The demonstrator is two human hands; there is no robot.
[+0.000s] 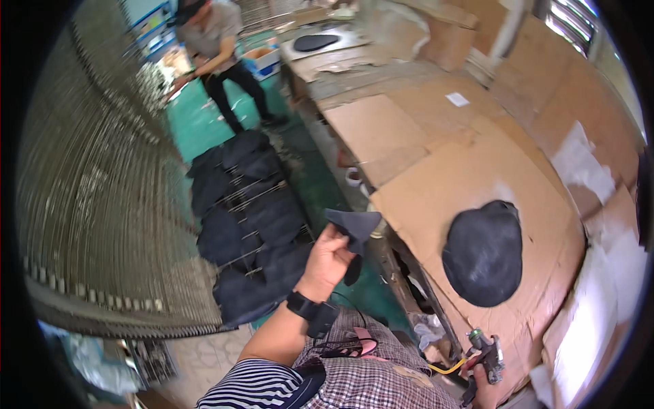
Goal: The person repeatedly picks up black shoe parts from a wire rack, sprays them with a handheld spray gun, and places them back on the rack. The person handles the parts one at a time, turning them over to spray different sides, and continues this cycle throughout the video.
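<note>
My left hand (325, 262) is raised between the rack and the worktable, its fingers pinching a dark, flat, flexible piece (355, 225) with a pointed edge. Part of that piece hangs below the fingers. Low at the right, my right hand (482, 390) is wrapped round a spray gun (488, 356) with a yellow hose (446, 369). On the cardboard-covered worktable (415, 178), ahead of the spray gun, lies a dark rounded piece (482, 255), slightly domed and apart from both hands.
Left of the table, a low wire rack (253, 271) carries several dark pieces (269, 221). A tall ribbed metal structure (102, 184) fills the far left. Another person (216, 51) stands beyond the rack. At the table's far end lies a dark oval piece (315, 43).
</note>
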